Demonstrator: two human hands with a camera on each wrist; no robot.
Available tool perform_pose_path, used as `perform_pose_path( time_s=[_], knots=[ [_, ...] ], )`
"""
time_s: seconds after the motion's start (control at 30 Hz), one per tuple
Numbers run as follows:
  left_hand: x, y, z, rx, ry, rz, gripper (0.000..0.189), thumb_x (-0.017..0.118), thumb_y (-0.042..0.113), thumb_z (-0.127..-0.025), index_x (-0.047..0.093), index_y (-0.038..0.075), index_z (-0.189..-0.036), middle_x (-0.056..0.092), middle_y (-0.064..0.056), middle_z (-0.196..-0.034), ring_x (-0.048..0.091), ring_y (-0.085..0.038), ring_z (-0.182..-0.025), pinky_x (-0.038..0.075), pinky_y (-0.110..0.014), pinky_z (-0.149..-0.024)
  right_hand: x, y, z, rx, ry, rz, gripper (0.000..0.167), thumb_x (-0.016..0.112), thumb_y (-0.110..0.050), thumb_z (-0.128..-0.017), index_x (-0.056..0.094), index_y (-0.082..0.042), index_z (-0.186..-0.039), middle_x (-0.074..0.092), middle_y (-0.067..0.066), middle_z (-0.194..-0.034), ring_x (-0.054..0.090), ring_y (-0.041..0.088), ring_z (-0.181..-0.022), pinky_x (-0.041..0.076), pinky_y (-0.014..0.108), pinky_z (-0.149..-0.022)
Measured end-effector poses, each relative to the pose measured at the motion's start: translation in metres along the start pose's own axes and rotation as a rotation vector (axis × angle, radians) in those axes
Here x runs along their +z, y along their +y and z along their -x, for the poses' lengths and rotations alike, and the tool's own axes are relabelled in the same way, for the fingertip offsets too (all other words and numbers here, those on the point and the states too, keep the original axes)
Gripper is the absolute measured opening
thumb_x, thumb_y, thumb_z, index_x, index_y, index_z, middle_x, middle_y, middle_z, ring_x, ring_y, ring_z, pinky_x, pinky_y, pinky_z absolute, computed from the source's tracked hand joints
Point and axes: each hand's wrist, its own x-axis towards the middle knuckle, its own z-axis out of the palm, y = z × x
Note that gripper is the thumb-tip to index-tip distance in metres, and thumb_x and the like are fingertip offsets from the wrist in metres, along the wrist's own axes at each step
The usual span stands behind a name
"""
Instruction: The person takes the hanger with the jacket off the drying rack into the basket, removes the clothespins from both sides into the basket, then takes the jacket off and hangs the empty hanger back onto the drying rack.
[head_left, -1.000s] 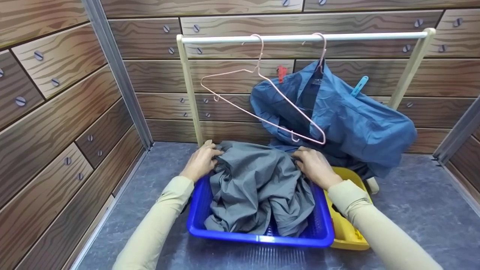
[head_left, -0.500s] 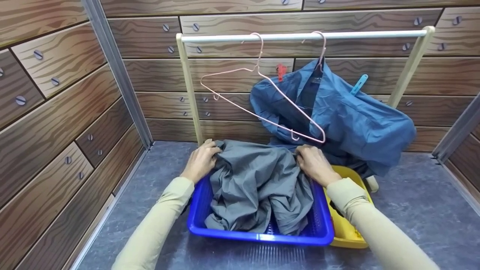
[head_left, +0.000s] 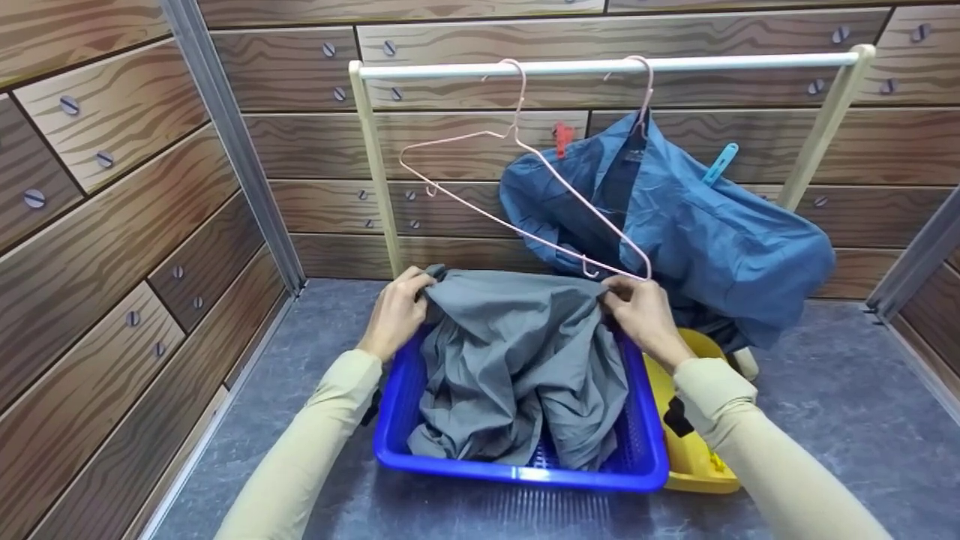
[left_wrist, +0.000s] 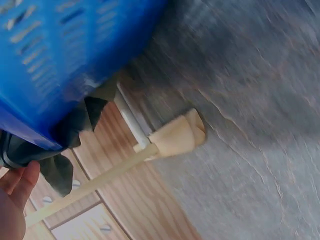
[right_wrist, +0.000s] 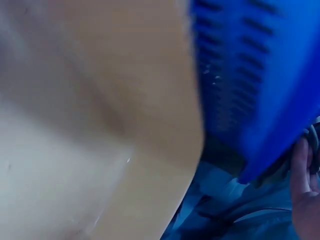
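Note:
A crumpled grey cloth garment (head_left: 517, 352) fills the blue basket (head_left: 517, 474) in the head view; its exact kind cannot be told. At the basket's far left corner my left hand (head_left: 396, 311) pinches the garment's upper edge. My right hand (head_left: 643, 311) grips the same edge at the far right, just below the lower corner of a bare pink hanger (head_left: 525, 236). Between the hands the edge stretches across. Dark fabric (left_wrist: 60, 172) shows by my left fingers in the left wrist view, and my right hand (right_wrist: 305, 195) appears at the right wrist view's edge.
A rack with a white rail (head_left: 570, 69) stands behind the basket. On it hangs a blue jacket (head_left: 697, 225) with a red clip (head_left: 562, 141) and a light-blue clip (head_left: 721, 165). A yellow basket (head_left: 694, 480) sits to the right, partly under my right arm.
Both hands have risen slightly with the garment's far edge, and the right hand has shifted a little to the right. The edge is now straighter between them.

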Motion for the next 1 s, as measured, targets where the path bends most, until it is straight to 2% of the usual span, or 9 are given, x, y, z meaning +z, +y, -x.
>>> perform_pose_path(
  time_s=[0.13, 0.23, 0.37, 0.47, 0.63, 0.8, 0.9, 1.0],
  knots=[
    [-0.004, 0.003, 0.000, -0.009, 0.050, 0.065, 0.031, 0.059, -0.016, -0.080, 0.073, 0.005, -0.097, 0.065, -0.002, -0.100, 0.064, -0.018, -0.095, 0.050, -0.035, -0.083, -0.004, -0.008, 0.001, 0.046, 0.014, -0.167, 0.012, 0.065, -0.002, -0.088, 0.074, -0.001, -0.096, 0.071, 0.008, -0.089, 0.062, 0.009, -0.075, 0.048, 0.017, -0.069],
    [-0.007, 0.005, -0.001, 0.001, 0.097, 0.125, 0.027, 0.061, -0.015, -0.082, 0.072, 0.003, -0.097, 0.066, -0.005, -0.103, 0.064, -0.019, -0.096, 0.049, -0.033, -0.086, -0.009, -0.015, 0.003, 0.068, -0.002, -0.311, 0.013, 0.065, -0.001, -0.090, 0.072, 0.006, -0.099, 0.070, 0.013, -0.094, 0.063, 0.006, -0.076, 0.051, 0.019, -0.069],
    [-0.012, 0.009, -0.001, 0.036, 0.119, 0.218, 0.024, 0.061, -0.015, -0.083, 0.072, 0.001, -0.096, 0.065, -0.012, -0.109, 0.063, -0.021, -0.101, 0.048, -0.033, -0.088, -0.015, -0.021, 0.012, 0.056, -0.032, -0.419, 0.015, 0.065, 0.004, -0.089, 0.068, 0.013, -0.101, 0.069, 0.018, -0.093, 0.063, 0.008, -0.075, 0.053, 0.020, -0.069],
    [-0.016, 0.012, 0.003, 0.066, 0.106, 0.270, 0.029, 0.057, -0.019, -0.081, 0.072, 0.001, -0.095, 0.063, -0.014, -0.114, 0.062, -0.024, -0.106, 0.048, -0.034, -0.088, -0.017, -0.017, 0.022, 0.037, -0.047, -0.459, 0.014, 0.065, 0.007, -0.088, 0.068, 0.013, -0.100, 0.069, 0.015, -0.090, 0.064, 0.008, -0.075, 0.053, 0.021, -0.070],
    [-0.025, 0.017, 0.015, 0.134, 0.030, 0.304, 0.036, 0.054, -0.024, -0.075, 0.073, 0.002, -0.093, 0.061, -0.015, -0.120, 0.059, -0.029, -0.113, 0.047, -0.034, -0.094, -0.021, -0.006, 0.037, -0.013, -0.110, -0.512, 0.014, 0.067, 0.006, -0.088, 0.069, 0.010, -0.101, 0.071, 0.008, -0.091, 0.066, 0.011, -0.081, 0.053, 0.023, -0.075],
    [-0.034, 0.022, 0.029, 0.186, -0.089, 0.344, 0.037, 0.057, -0.024, -0.074, 0.073, 0.005, -0.092, 0.059, -0.013, -0.125, 0.052, -0.033, -0.123, 0.043, -0.040, -0.101, -0.030, 0.001, 0.053, -0.092, -0.244, -0.486, 0.012, 0.069, -0.002, -0.091, 0.072, 0.003, -0.102, 0.071, 0.010, -0.097, 0.066, 0.016, -0.087, 0.052, 0.025, -0.079],
    [-0.037, 0.024, 0.037, 0.183, -0.164, 0.355, 0.036, 0.061, -0.022, -0.074, 0.074, 0.007, -0.093, 0.060, -0.012, -0.125, 0.054, -0.032, -0.120, 0.043, -0.044, -0.100, -0.037, 0.002, 0.062, -0.138, -0.324, -0.447, 0.013, 0.067, -0.005, -0.093, 0.073, -0.004, -0.104, 0.071, 0.010, -0.100, 0.065, 0.019, -0.089, 0.053, 0.026, -0.080],
    [-0.039, 0.024, 0.045, 0.146, -0.237, 0.371, 0.031, 0.066, -0.016, -0.078, 0.075, 0.007, -0.096, 0.064, -0.011, -0.120, 0.057, -0.031, -0.117, 0.042, -0.043, -0.102, -0.042, 0.003, 0.071, -0.177, -0.374, -0.398, 0.014, 0.066, -0.007, -0.094, 0.074, -0.009, -0.106, 0.071, 0.007, -0.101, 0.065, 0.020, -0.089, 0.053, 0.026, -0.080]
  ],
)
